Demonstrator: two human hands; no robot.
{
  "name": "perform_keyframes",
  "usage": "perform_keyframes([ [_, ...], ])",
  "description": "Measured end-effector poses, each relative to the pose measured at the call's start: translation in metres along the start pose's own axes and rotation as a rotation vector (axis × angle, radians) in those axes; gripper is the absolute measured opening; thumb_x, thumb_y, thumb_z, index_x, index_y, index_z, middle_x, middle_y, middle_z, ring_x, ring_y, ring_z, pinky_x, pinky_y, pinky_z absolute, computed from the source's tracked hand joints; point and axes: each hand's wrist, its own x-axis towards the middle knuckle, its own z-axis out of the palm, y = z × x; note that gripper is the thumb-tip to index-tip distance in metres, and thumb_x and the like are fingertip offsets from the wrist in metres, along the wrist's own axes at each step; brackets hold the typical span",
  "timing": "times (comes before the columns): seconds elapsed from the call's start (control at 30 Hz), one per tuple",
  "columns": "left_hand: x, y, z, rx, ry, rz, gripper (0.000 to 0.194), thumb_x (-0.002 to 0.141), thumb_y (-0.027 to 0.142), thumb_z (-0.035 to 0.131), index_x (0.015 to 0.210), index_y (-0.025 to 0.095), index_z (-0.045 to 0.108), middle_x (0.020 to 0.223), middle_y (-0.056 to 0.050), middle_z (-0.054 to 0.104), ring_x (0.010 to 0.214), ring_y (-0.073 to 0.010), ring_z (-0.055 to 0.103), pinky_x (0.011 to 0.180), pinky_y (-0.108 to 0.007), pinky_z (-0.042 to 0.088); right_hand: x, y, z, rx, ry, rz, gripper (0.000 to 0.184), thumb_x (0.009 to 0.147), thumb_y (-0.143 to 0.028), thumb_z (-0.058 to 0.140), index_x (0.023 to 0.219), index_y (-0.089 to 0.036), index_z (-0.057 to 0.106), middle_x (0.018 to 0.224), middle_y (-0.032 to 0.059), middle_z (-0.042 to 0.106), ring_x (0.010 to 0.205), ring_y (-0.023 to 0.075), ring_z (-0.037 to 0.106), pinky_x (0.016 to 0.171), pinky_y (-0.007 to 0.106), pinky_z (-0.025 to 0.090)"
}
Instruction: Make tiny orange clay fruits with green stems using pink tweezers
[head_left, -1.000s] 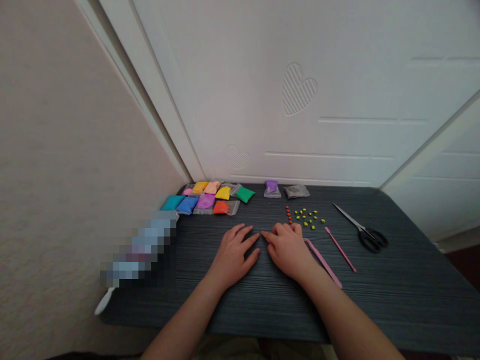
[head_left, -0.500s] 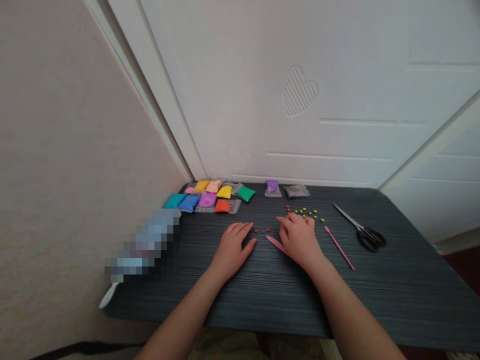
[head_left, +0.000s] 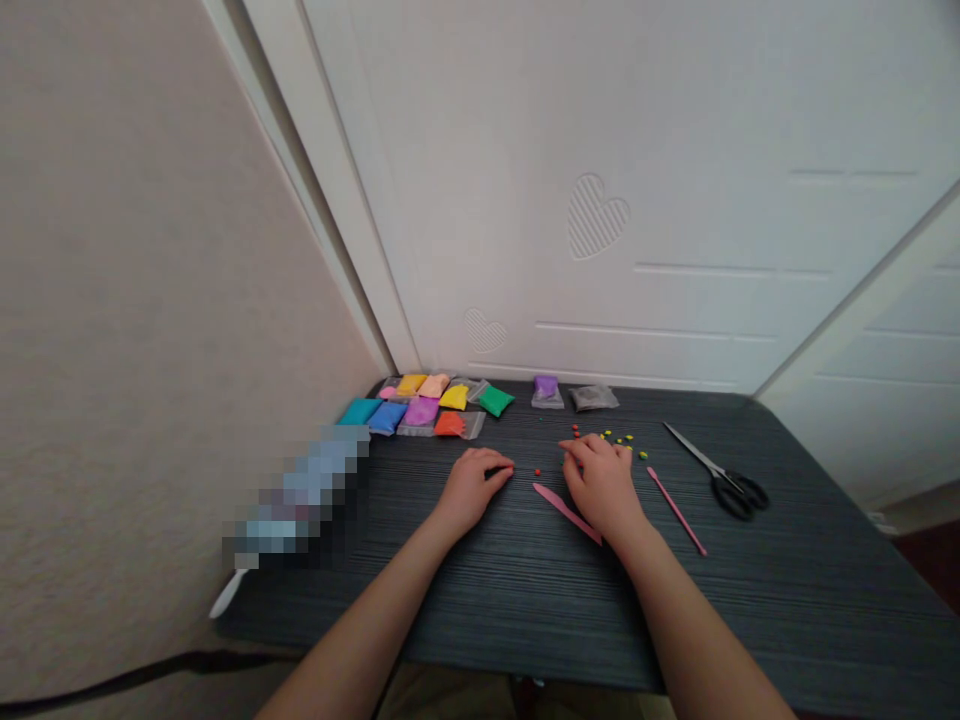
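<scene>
My left hand [head_left: 471,490] rests on the table, thumb and index tips pinched together where a small red clay ball was lying; the fingers hide most of it. Just right of those fingertips lies another red ball [head_left: 538,472]. My right hand [head_left: 601,482] is palm down with loosely bent fingers, index and thumb apart, and I see nothing held in it. It covers part of a group of small yellow-green pieces [head_left: 628,437]. Beneath its wrist side sits the pink modelling knife [head_left: 566,510]. More red balls [head_left: 576,430] lie beyond the right fingertips.
A thin pink stick tool [head_left: 677,512] and black-handled scissors [head_left: 729,480] lie to the right. Bags of coloured clay [head_left: 421,411] fill the back left, with a purple bag [head_left: 547,390] and a grey bag [head_left: 593,398] farther right. A blurred packet [head_left: 307,495] stands along the left wall.
My left thumb and index have closed together over the left red ball. My right hand has shifted slightly, showing more of the pink knife. The view has tilted up a little.
</scene>
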Motion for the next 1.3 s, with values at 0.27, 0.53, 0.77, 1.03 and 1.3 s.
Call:
perform_keyframes([
  [0.27,0.033,0.021,0.011,-0.551,0.151,-0.167,0.032,0.071,0.040,0.059,0.091,0.014,0.060,0.084,-0.006,0.064,0.078,-0.0142,0.058,0.067,-0.026,0.042,0.004,0.006,0.000,0.135,0.110,0.052,0.022,0.083,-0.022,0.042,0.095,-0.023,0.061,0.092,0.0022,0.060,0.089,0.0156,0.053,0.081,0.033,0.026],
  [0.53,0.060,0.034,0.020,-0.744,0.073,-0.176,0.031,0.065,0.032,0.066,0.090,0.014,0.062,0.085,-0.007,0.065,0.078,-0.0129,0.059,0.069,-0.023,0.042,0.012,0.017,-0.007,0.318,0.207,0.172,0.023,0.082,-0.022,0.041,0.091,-0.022,0.062,0.091,0.0038,0.062,0.086,0.0169,0.055,0.078,0.033,0.033],
  [0.77,0.036,0.014,0.001,-0.233,-0.117,-0.164,0.030,0.069,0.038,0.060,0.091,0.018,0.065,0.086,-0.004,0.067,0.080,-0.0182,0.059,0.076,-0.031,0.043,0.010,0.009,-0.024,0.350,0.151,0.163,0.021,0.081,-0.023,0.044,0.092,-0.022,0.062,0.092,0.0035,0.063,0.088,0.0172,0.056,0.079,0.034,0.034],
  [1.03,0.022,0.005,0.002,0.064,-0.151,-0.123,0.029,0.076,0.042,0.052,0.092,0.022,0.064,0.089,-0.001,0.066,0.074,-0.0150,0.058,0.066,-0.027,0.043,0.001,0.024,-0.028,0.086,-0.188,0.010,0.014,0.081,-0.022,0.051,0.084,-0.025,0.064,0.088,0.0002,0.065,0.087,0.0166,0.054,0.082,0.037,0.023],
  [1.3,0.025,0.010,0.001,0.173,-0.199,-0.065,0.018,0.075,0.035,0.056,0.087,0.024,0.064,0.084,0.001,0.064,0.073,-0.0131,0.057,0.064,-0.024,0.043,0.007,0.038,-0.037,-0.048,-0.425,-0.056,0.013,0.083,-0.027,0.049,0.088,-0.028,0.061,0.086,-0.0020,0.062,0.084,0.0160,0.053,0.082,0.039,0.024],
])
